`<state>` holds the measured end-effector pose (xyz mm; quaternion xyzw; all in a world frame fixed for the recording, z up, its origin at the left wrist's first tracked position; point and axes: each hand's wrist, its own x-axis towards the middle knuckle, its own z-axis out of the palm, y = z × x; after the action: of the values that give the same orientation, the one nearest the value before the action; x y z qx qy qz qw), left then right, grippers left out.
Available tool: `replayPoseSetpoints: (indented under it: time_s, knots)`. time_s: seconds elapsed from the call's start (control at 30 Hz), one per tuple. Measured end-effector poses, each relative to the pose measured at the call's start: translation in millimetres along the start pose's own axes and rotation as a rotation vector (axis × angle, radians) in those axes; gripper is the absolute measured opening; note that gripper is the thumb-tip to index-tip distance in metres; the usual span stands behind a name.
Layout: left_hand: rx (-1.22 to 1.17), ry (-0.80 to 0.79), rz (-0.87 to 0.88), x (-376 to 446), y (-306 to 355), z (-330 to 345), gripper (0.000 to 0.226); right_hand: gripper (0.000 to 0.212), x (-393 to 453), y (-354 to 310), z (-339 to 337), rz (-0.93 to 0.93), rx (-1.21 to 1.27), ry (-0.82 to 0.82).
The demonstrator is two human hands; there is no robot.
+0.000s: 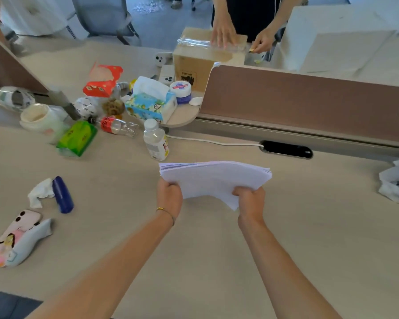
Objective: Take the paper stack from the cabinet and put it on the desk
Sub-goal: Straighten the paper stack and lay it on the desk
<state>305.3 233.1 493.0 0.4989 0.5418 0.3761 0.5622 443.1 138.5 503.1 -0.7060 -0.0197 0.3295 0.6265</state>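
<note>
A white paper stack [213, 177] hangs a little above the beige desk [217, 245], near its middle. My left hand [169, 195] grips the stack's near left corner. My right hand [250, 201] grips its near right corner, where the sheets bend downward. Both arms reach forward from the bottom of the view. The cabinet is out of view.
Left of the stack lie a small plastic bottle [155, 140], a green tissue pack [77, 138], a blue tube [62, 194] and a phone [9, 236]. A brown divider [309, 100] runs behind. Beyond it a person handles a cardboard box [194, 63]. A crumpled bag [396, 183] sits far right.
</note>
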Motion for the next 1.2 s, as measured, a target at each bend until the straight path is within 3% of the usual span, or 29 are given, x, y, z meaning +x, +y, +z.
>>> replayPoseSetpoints:
  time_s: [0.23, 0.33, 0.4, 0.47, 0.6, 0.73, 0.9, 1.03, 1.2]
  knots:
    - [-0.071, -0.006, -0.084, 4.1, 9.5, 12.4, 0.05, 0.022, 8.7, 4.3, 2.1, 0.025, -0.018, -0.078]
    - [-0.094, 0.001, -0.187, 9.8, 12.2, 19.2, 0.03, 0.021, 9.1, 9.8, 5.3, 0.027, -0.052, -0.101]
    - [-0.098, 0.0, -0.216, 16.6, 12.6, 21.3, 0.032, 0.019, 12.1, 11.3, 8.4, 0.023, -0.046, -0.11]
    - [-0.07, 0.027, -0.25, 17.7, 9.6, 21.3, 0.014, 0.021, 13.4, 14.8, 10.2, 0.028, -0.047, -0.102]
    - [-0.062, 0.05, -0.286, 26.2, 8.0, 20.7, 0.025, 0.02, 22.5, 16.4, 11.4, 0.036, -0.047, -0.09]
    - [-0.015, 0.022, -0.278, 52.4, 15.8, 20.8, 0.047, 0.039, 45.9, 11.1, 9.8, 0.017, -0.071, -0.063]
    - [0.158, -0.011, -0.347, 77.6, -10.5, 24.5, 0.042, 0.049, 62.5, 31.6, 27.1, 0.005, -0.169, 0.055]
    - [0.29, 0.02, -0.367, 86.1, -35.4, 28.1, 0.033, 0.06, 80.1, 48.6, 43.3, 0.099, -0.234, 0.062]
    - [0.362, -0.007, -0.367, 98.6, -64.5, 31.4, 0.049, 0.056, 97.1, 60.8, 50.4, 0.113, -0.255, 0.025]
